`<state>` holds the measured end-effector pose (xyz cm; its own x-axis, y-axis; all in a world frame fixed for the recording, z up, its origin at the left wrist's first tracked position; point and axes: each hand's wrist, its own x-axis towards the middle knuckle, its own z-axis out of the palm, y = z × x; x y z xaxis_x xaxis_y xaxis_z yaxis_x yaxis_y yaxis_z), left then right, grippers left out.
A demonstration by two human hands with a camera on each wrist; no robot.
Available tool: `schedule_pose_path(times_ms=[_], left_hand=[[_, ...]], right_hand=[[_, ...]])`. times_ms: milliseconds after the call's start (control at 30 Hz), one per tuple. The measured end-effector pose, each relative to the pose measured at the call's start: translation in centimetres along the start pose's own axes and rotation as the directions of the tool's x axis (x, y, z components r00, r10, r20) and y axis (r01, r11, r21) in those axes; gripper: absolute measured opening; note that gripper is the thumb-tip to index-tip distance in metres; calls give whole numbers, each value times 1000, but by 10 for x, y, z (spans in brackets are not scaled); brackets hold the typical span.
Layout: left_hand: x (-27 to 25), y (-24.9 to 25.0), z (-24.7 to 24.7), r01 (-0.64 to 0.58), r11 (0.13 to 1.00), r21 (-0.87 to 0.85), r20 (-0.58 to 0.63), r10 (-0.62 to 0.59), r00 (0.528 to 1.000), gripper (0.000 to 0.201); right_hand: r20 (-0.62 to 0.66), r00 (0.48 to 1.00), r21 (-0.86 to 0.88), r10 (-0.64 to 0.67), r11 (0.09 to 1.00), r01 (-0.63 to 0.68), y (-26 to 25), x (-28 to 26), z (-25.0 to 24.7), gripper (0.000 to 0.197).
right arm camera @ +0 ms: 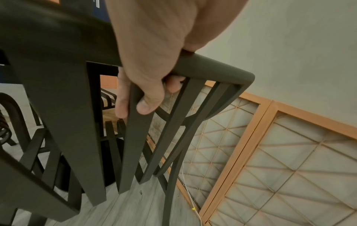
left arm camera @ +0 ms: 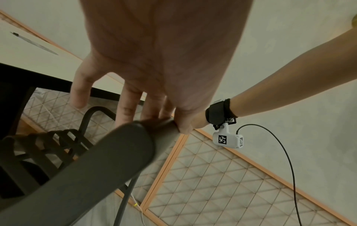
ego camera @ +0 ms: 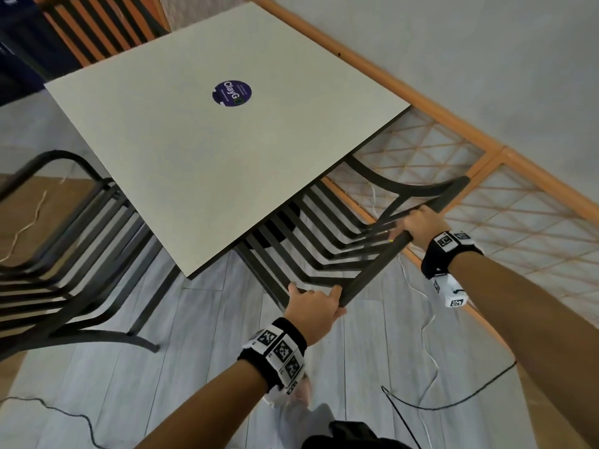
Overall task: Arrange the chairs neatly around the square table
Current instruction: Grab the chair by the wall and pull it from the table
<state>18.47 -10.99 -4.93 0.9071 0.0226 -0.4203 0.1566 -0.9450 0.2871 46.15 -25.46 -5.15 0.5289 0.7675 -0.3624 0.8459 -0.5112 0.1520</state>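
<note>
A square cream table (ego camera: 227, 157) with a round purple sticker (ego camera: 232, 93) fills the middle of the head view. On its near right side stands a dark slatted chair (ego camera: 372, 270), seat tucked under the tabletop. My left hand (ego camera: 316, 294) holds the near end of the chair's top rail, thumb on one side and fingers over the other. In the left wrist view that hand (left arm camera: 154, 116) lies over the rail (left arm camera: 96, 160), with one finger spread free. My right hand (ego camera: 411, 226) grips the rail farther along. The right wrist view shows the hand (right arm camera: 146, 94) wrapped round the rail (right arm camera: 212, 65), thumb against a slat.
A second dark chair (ego camera: 64, 254) stands at the table's left side, partly under it. An orange-slatted chair (ego camera: 97, 30) is at the far side. A wooden lattice screen (ego camera: 486, 205) runs close along the right. White (ego camera: 428, 335) and black (ego camera: 470, 400) cables lie on the grey plank floor.
</note>
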Motion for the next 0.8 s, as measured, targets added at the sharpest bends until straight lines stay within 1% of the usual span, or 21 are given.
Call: schedule_pose_path(times_ms=[67, 133, 200, 233, 267, 300, 367, 433, 467, 500, 567, 667, 700, 800], left_hand=[[-4, -2, 3, -9, 1000, -24, -22, 9, 1000, 44], [-10, -8, 4, -26, 997, -76, -59, 22, 998, 38], [-20, -21, 4, -55, 972, -230, -68, 40, 997, 30], [-27, -32, 6, -72, 940, -333, -60, 55, 997, 27], [-36, -43, 9, -85, 906, -415, -46, 72, 996, 27], [-45, -56, 13, -100, 885, -455, -42, 91, 995, 29], [-70, -84, 24, -91, 897, -433, -26, 89, 996, 35], [-99, -115, 40, -13, 925, -379, 25, 24, 999, 36], [-115, -132, 51, 38, 932, -359, 57, -19, 998, 36], [-133, -151, 62, 98, 933, -346, 93, -70, 993, 35], [-177, -193, 90, 239, 916, -321, 172, -192, 966, 36], [-257, -260, 131, 436, 853, -285, 266, -367, 891, 35], [-285, -282, 141, 488, 823, -290, 283, -413, 866, 35], [-362, -344, 164, 604, 731, -316, 315, -520, 794, 35]], right_hand=[[26, 999, 20, 23, 1000, -23, -4, -3, -6, 19], [69, 995, 20, 66, 998, -67, -12, -6, -11, 20], [119, 984, 3, 132, 991, -133, -24, -8, -17, 19], [146, 976, -2, 164, 986, -165, -31, -9, -20, 17], [180, 967, -1, 182, 983, -185, -41, -11, -27, 17], [226, 956, 8, 187, 981, -194, -53, -13, -34, 19], [338, 926, 53, 166, 979, -195, -86, -16, -61, 36], [424, 901, 107, 96, 982, -155, -129, -16, -96, 50], [441, 896, 135, 49, 983, -121, -153, -15, -114, 51], [436, 900, 162, 0, 984, -78, -181, -13, -131, 50], [374, 922, 212, -102, 977, 23, -240, -6, -159, 42], [263, 936, 331, -235, 933, 141, -339, 6, -186, 31], [215, 936, 375, -279, 908, 185, -374, 11, -192, 31], [81, 910, 473, -406, 819, 324, -479, 24, -210, 31]])
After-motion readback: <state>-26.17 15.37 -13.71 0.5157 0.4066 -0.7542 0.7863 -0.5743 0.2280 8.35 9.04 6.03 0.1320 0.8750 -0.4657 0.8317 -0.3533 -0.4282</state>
